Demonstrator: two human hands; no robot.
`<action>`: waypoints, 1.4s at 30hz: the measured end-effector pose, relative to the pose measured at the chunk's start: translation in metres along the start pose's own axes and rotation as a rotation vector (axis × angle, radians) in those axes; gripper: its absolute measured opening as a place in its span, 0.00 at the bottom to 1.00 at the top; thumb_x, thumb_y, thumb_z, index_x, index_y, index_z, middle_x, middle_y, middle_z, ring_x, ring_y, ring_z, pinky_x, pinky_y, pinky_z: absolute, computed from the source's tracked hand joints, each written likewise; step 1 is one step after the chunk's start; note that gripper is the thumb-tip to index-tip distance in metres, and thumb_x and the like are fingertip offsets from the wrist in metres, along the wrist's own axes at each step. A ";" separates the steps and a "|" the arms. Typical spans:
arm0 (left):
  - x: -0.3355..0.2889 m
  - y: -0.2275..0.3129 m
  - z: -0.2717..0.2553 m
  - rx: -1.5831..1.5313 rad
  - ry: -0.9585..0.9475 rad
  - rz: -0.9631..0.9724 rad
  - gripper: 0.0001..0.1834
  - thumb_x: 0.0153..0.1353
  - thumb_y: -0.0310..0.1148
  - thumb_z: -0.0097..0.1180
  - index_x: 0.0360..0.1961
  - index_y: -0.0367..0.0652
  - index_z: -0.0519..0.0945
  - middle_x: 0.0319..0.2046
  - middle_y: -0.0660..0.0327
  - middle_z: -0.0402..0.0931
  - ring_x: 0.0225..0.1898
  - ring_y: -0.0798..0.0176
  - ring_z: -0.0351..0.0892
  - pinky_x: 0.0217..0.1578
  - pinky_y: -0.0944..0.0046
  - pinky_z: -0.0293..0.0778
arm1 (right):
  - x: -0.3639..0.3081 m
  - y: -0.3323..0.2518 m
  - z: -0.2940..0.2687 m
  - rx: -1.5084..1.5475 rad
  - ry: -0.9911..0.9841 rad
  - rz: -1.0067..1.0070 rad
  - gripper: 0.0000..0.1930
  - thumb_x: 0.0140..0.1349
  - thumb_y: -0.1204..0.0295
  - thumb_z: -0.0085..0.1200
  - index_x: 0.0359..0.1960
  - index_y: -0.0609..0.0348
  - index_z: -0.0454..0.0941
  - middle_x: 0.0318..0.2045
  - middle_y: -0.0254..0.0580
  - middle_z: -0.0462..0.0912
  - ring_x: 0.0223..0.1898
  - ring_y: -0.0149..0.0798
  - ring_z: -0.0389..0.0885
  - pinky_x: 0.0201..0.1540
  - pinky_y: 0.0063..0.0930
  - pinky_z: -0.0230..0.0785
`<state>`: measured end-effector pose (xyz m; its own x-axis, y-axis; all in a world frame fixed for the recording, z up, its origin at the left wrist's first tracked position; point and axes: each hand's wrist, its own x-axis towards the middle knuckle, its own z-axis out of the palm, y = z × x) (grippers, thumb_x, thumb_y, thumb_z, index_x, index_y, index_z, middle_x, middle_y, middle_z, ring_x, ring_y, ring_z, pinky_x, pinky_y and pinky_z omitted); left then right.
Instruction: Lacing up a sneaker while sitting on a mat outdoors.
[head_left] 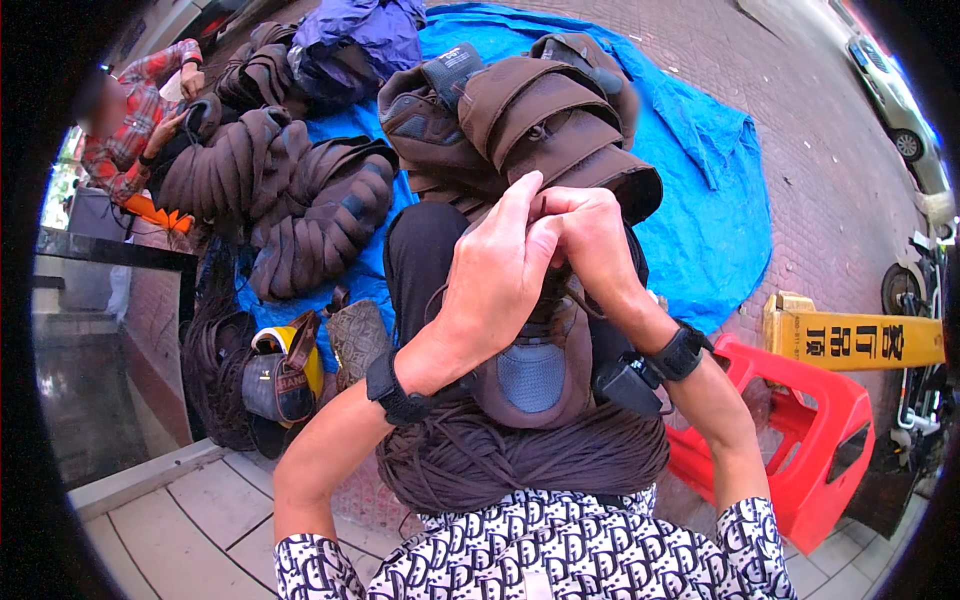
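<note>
My left hand (490,275) and my right hand (597,240) meet above my lap, fingers pinched close together. A short bit of dark brown shoelace (539,207) shows between them; the rest of it is covered by my fingers. Beneath the hands sits a brown shoe upper (530,378) with a grey-blue mesh toe pointing toward me. Its throat is mostly hidden by my hands. Across my lap lies a thick bundle of brown laces (520,465). Just past my hands is a stack of brown shoe uppers (560,125).
More stacked uppers (235,165) lie on a blue tarp (705,220). A person in a plaid shirt (135,120) handles one at far left. A red plastic stool (800,430) and a yellow sign (860,335) stand right; a small bag (275,385) and loose laces (215,385) lie left.
</note>
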<state>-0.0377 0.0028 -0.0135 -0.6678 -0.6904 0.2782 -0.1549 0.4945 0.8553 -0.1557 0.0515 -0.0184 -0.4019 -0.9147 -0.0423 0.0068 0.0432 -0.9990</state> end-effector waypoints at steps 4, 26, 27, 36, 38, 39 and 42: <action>-0.004 -0.002 -0.010 -0.413 -0.032 -0.302 0.21 0.58 0.29 0.47 0.52 0.30 0.64 0.39 0.42 0.73 0.31 0.57 0.79 0.32 0.64 0.73 | 0.004 0.003 -0.008 0.165 -0.057 0.080 0.03 0.44 0.78 0.53 0.21 0.65 0.78 0.14 0.34 0.75 0.14 0.23 0.69 0.16 0.16 0.59; 0.008 -0.003 -0.013 -0.108 -0.202 -0.315 0.06 0.56 0.25 0.47 0.33 0.33 0.74 0.25 0.61 0.76 0.22 0.70 0.76 0.22 0.71 0.72 | 0.008 -0.007 -0.020 -0.098 -0.126 -0.106 0.07 0.46 0.76 0.57 0.28 0.63 0.80 0.20 0.33 0.75 0.17 0.21 0.69 0.18 0.14 0.61; 0.004 -0.001 -0.014 0.022 -0.130 -0.225 0.06 0.54 0.24 0.50 0.33 0.34 0.74 0.26 0.59 0.76 0.23 0.67 0.76 0.24 0.69 0.73 | 0.008 -0.006 -0.020 -0.057 -0.115 -0.066 0.06 0.46 0.76 0.57 0.28 0.63 0.80 0.18 0.32 0.75 0.17 0.21 0.69 0.18 0.14 0.60; -0.075 0.006 -0.014 0.465 -0.451 0.528 0.18 0.40 0.31 0.59 0.35 0.36 0.75 0.43 0.53 0.72 0.50 0.53 0.69 0.50 0.56 0.65 | 0.010 -0.013 -0.033 0.289 -0.307 0.201 0.07 0.51 0.72 0.54 0.29 0.64 0.78 0.21 0.40 0.80 0.13 0.22 0.67 0.14 0.12 0.56; -0.078 -0.001 -0.013 0.487 -0.461 0.561 0.19 0.39 0.31 0.59 0.35 0.36 0.75 0.43 0.52 0.72 0.51 0.53 0.68 0.51 0.56 0.64 | 0.013 -0.019 -0.031 0.290 -0.332 0.221 0.07 0.52 0.73 0.53 0.29 0.65 0.77 0.20 0.41 0.80 0.11 0.23 0.66 0.13 0.13 0.54; -0.079 -0.004 -0.013 0.450 -0.448 0.555 0.20 0.38 0.31 0.59 0.36 0.36 0.75 0.44 0.52 0.71 0.51 0.53 0.68 0.51 0.56 0.64 | 0.016 -0.022 -0.028 0.214 -0.358 0.230 0.07 0.52 0.74 0.52 0.30 0.66 0.77 0.20 0.42 0.79 0.11 0.23 0.66 0.13 0.13 0.54; -0.079 -0.010 -0.014 0.354 -0.466 0.495 0.19 0.38 0.31 0.60 0.35 0.37 0.76 0.45 0.53 0.71 0.52 0.54 0.67 0.52 0.55 0.64 | 0.027 -0.028 -0.020 -0.006 -0.303 0.250 0.09 0.52 0.73 0.52 0.30 0.69 0.76 0.17 0.38 0.74 0.11 0.23 0.64 0.13 0.13 0.52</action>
<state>0.0265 0.0450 -0.0384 -0.9459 -0.0890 0.3121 0.0708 0.8819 0.4661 -0.1851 0.0340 0.0087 -0.0995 -0.9528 -0.2867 0.0648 0.2813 -0.9574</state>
